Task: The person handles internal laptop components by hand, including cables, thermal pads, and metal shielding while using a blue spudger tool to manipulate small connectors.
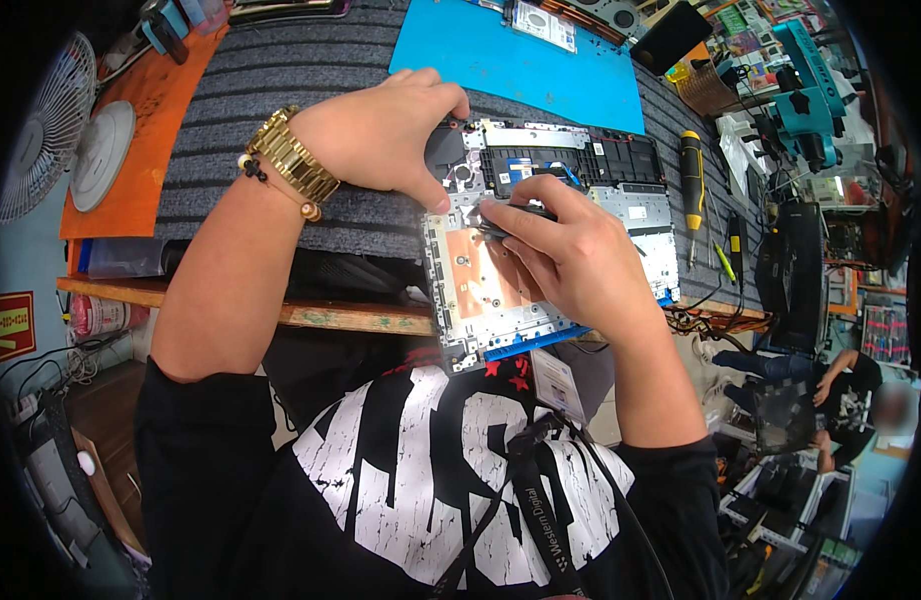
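Observation:
An opened laptop chassis [501,300], its metal inner side facing up, lies over the near edge of the bench. It has a copper-coloured patch, a black section at the far side and a blue strip along the near edge. My left hand [386,135] grips its far left corner, thumb on the left side and fingers at the far edge. Pinched in my right hand [581,250] is a slim black tool [491,226], perhaps tweezers, its tip close to the chassis's upper left part. My fingers partly hide the tool.
A grey ribbed mat [311,75] covers the bench, with a blue mat [521,75] at the back. To the right lie a yellow-and-black screwdriver [692,175] and a teal clamp-like stand [806,100]. A white fan [56,115] stands left. Another person [851,400] sits at far right.

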`<state>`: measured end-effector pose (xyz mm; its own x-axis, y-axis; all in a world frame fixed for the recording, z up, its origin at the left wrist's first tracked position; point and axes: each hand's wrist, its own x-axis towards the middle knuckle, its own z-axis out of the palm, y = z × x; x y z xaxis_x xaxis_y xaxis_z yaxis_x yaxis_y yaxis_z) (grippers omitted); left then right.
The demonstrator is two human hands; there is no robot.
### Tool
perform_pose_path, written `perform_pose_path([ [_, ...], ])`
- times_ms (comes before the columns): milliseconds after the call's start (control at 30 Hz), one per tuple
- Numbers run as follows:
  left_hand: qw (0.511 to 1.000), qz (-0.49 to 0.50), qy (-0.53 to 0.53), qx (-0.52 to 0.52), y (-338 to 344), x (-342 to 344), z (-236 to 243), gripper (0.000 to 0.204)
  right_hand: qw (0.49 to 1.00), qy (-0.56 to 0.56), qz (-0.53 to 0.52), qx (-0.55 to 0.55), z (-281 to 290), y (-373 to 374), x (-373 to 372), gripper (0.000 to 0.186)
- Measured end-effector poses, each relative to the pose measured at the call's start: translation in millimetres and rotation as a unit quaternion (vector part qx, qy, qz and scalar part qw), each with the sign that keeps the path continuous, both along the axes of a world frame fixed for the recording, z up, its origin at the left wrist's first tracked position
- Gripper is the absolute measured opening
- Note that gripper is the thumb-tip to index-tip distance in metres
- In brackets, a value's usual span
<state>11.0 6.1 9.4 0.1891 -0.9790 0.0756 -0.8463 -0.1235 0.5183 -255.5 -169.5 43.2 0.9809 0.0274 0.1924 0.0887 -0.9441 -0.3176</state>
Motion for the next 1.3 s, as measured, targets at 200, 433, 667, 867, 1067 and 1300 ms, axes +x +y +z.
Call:
perform_pose_path([
  [200,1.000,0.009,-0.002,0.014,1,-1,1,0.102,0.999,0.010,-0.029,0.031,3,2,0,0.038],
  [433,1.000,0.012,-0.006,0.015,0,-2,0,0.101,0.999,0.004,-0.048,0.019,-1,3,0,0.036],
  [667,1.000,0.015,-0.008,0.008,1,-3,0,0.100,0.998,-0.006,-0.053,0.039,-1,2,-4,0.034],
  [867,1.000,0.010,0.006,0.026,0,0,2,0.093,0.996,0.029,-0.063,0.062,11,8,-13,0.033],
  [1067,1.000,0.021,-0.003,0.019,-2,-4,-1,0.088,0.995,0.027,-0.066,0.063,12,15,-11,0.029],
  [1300,0.998,0.031,-0.048,-0.011,-3,-12,-7,0.089,0.996,0.050,-0.037,0.063,8,15,-4,0.035],
])
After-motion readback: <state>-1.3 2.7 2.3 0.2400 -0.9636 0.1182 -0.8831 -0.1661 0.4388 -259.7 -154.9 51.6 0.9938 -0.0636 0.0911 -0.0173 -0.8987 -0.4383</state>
